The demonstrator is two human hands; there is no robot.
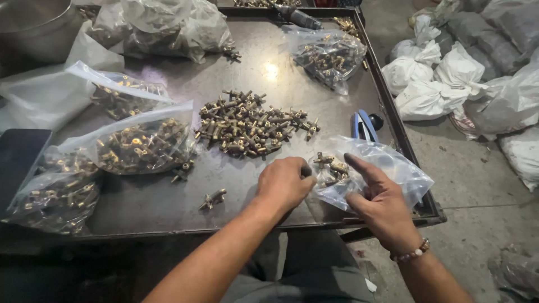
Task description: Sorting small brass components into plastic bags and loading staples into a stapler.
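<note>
My left hand is curled in a loose fist at the mouth of a clear plastic bag near the front right of the dark metal tray table; whether it holds a fitting is hidden. My right hand grips the bag's near edge, index finger stretched over it. Several brass fittings lie inside the bag. A loose pile of brass fittings sits just beyond my hands at the table's middle.
Filled bags of fittings lie at the left, another bag at the back right. Two stray fittings lie near the front. A blue-handled tool rests by the right rim. White sacks crowd the floor at right.
</note>
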